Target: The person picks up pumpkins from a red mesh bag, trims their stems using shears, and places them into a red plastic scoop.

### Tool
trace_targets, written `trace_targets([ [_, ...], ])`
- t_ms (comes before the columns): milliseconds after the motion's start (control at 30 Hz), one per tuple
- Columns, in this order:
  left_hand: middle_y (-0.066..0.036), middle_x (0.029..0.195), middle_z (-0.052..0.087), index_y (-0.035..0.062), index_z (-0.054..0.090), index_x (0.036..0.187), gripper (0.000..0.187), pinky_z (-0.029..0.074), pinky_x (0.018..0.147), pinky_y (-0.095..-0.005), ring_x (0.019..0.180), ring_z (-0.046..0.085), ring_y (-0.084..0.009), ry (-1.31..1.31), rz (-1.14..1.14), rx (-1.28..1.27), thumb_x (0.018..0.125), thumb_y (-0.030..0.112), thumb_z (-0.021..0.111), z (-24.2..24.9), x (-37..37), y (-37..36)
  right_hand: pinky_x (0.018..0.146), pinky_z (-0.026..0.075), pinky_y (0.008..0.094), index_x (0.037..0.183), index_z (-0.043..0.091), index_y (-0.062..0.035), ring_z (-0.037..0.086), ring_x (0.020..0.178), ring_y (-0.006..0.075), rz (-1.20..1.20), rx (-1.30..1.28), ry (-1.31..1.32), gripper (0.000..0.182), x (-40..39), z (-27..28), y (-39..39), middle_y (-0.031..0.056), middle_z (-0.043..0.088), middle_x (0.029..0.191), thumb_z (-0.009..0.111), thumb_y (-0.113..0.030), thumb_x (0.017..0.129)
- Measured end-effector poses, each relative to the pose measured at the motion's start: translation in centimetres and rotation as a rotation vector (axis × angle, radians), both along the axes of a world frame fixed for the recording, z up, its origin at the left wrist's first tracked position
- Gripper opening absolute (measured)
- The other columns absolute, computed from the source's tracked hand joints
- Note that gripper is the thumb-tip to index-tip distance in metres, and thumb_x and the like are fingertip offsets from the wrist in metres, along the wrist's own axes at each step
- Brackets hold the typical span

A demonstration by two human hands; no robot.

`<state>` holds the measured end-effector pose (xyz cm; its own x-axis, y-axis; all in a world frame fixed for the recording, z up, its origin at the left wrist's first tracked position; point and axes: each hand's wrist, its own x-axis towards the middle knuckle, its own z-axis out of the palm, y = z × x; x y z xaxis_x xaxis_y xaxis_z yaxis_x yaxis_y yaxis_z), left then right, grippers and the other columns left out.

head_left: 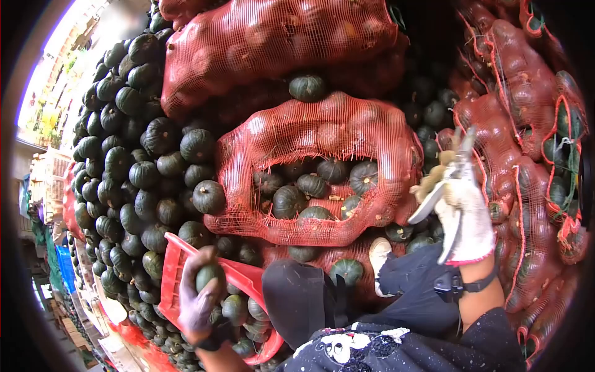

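Note:
My left hand (199,291), in a dirty light glove, is wrapped round a small dark green squash (209,278) above a red plastic crate (253,278) that holds several squashes. On the right, my right hand (457,208), in a white glove with a pink cuff, grips metal shears (457,167); motion blurs the blades. Between the hands lies a red mesh sack (396,142) with a large torn opening. Several green squashes (289,201) show inside it. One more squash (307,88) rests on the sack's upper edge.
Loose squashes (144,175) are heaped along the left. A full red mesh sack (279,43) lies at the top, and more sacks (524,80) are stacked on the right. My knees and a light shoe (379,266) are at the bottom. A blue bin (65,268) stands far left.

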<state>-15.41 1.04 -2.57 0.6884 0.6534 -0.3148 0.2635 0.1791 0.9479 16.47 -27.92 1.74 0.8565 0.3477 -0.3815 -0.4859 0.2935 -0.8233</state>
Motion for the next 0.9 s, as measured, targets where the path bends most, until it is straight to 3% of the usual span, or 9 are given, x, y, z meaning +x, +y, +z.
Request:
trace_targets([
  [100, -0.02, 0.128, 0.061, 0.0064, 0.062, 0.126, 0.054, 0.046, 0.104, -0.0458, 0.122, 0.057, -0.0362, 0.67, -0.566, 0.994, 0.08, 0.027, 0.08, 0.9, -3.3, 4.0, 0.102, 0.051, 0.0521, 0.145, 0.041, -0.003, 0.067, 0.098, 0.0278, -0.031, 0.005, -0.054, 0.058, 0.3, -0.5, -1.9, 0.0115, 0.064, 0.114, 0.06, -0.006, 0.09],
  [300, -0.011, 0.13, 0.064, 0.0011, 0.061, 0.131, 0.036, 0.047, 0.103, -0.0323, 0.121, 0.059, -0.017, 0.125, -0.676, 0.399, 0.098, 0.015, 0.065, -6.9, 16.9, 3.8, 0.101, 0.052, 0.0447, 0.146, 0.04, -0.0039, 0.066, 0.105, 0.0229, 0.093, -0.14, -0.055, 0.062, -0.9, 0.2, -2.0, 0.0089, 0.063, 0.116, 0.061, 0.003, 0.088],
  [367, -0.015, 0.13, 0.063, 0.0071, 0.06, 0.133, 0.049, 0.047, 0.104, -0.0406, 0.123, 0.059, -0.0316, 0.159, -0.962, 0.544, 0.09, 0.027, 0.07, -15.0, 23.3, 3.2, 0.095, 0.054, 0.0352, 0.147, 0.039, -0.0023, 0.065, 0.102, 0.0174, 0.057, -0.252, -0.009, 0.066, -1.5, 0.8, -2.2, 0.0073, 0.063, 0.114, 0.061, 0.006, 0.085],
  [500, -0.01, 0.124, 0.059, 0.0173, 0.056, 0.126, 0.047, 0.05, 0.093, -0.0473, 0.119, 0.057, -0.0309, 0.608, -1.12, 1.281, 0.082, 0.017, 0.071, -27.5, 28.1, -2.6, 0.084, 0.053, 0.0263, 0.15, 0.037, -0.0085, 0.063, 0.097, 0.0139, 0.037, -0.302, 0.024, 0.079, -2.2, 1.0, -3.4, 0.0055, 0.062, 0.111, 0.075, 0.0, 0.081],
  [533, -0.009, 0.115, 0.06, 0.0187, 0.055, 0.121, 0.044, 0.05, 0.088, -0.0465, 0.112, 0.059, -0.0298, 0.519, -1.073, 1.314, 0.08, 0.015, 0.07, -28.2, 28.2, -2.8, 0.092, 0.054, 0.0292, 0.149, 0.041, -0.0094, 0.066, 0.111, 0.0198, 0.141, -0.388, -0.074, 0.064, -2.5, 1.2, -4.2, 0.0069, 0.063, 0.122, 0.058, -0.001, 0.088],
  [700, -0.011, 0.117, 0.064, 0.0144, 0.051, 0.128, 0.076, 0.055, 0.092, -0.0475, 0.11, 0.063, -0.0322, 0.351, -0.956, 0.981, 0.065, 0.03, 0.091, -25.0, 28.0, 1.0, 0.078, 0.054, 0.025, 0.152, 0.038, -0.0103, 0.064, 0.108, 0.0157, 0.14, -0.437, -0.064, 0.075, -3.4, 2.7, -3.2, 0.0067, 0.062, 0.123, 0.054, 0.004, 0.08],
  [767, -0.011, 0.114, 0.067, 0.0101, 0.053, 0.127, 0.061, 0.058, 0.087, -0.0375, 0.102, 0.068, -0.0259, 0.049, -0.63, -0.168, 0.079, 0.033, 0.085, -18.6, 26.0, 0.9, 0.073, 0.053, 0.0244, 0.153, 0.037, -0.0109, 0.063, 0.103, 0.0135, 0.204, -0.443, -0.073, 0.077, -3.1, 2.1, -3.1, 0.0067, 0.062, 0.123, 0.055, 0.004, 0.079],
  [833, -0.011, 0.118, 0.066, 0.0066, 0.055, 0.13, 0.055, 0.059, 0.085, -0.0305, 0.1, 0.069, -0.021, -0.136, -0.535, -0.511, 0.093, 0.044, 0.07, -15.1, 24.1, 1.7, 0.072, 0.052, 0.0259, 0.147, 0.039, -0.0114, 0.059, 0.093, 0.012, 0.229, -0.475, -0.101, 0.077, -2.8, 1.5, -1.9, 0.0045, 0.059, 0.114, 0.062, 0.006, 0.075],
  [900, -0.012, 0.13, 0.063, 0.0091, 0.051, 0.141, 0.074, 0.053, 0.099, -0.0444, 0.114, 0.064, -0.0272, -0.266, -0.47, -1.006, 0.096, 0.067, 0.047, -13.6, 21.3, 1.1, 0.079, 0.053, 0.0303, 0.14, 0.042, -0.0112, 0.057, 0.088, 0.014, 0.311, -0.536, -0.23, 0.076, -2.5, -0.1, -1.3, 0.0034, 0.054, 0.107, 0.071, 0.006, 0.072],
])
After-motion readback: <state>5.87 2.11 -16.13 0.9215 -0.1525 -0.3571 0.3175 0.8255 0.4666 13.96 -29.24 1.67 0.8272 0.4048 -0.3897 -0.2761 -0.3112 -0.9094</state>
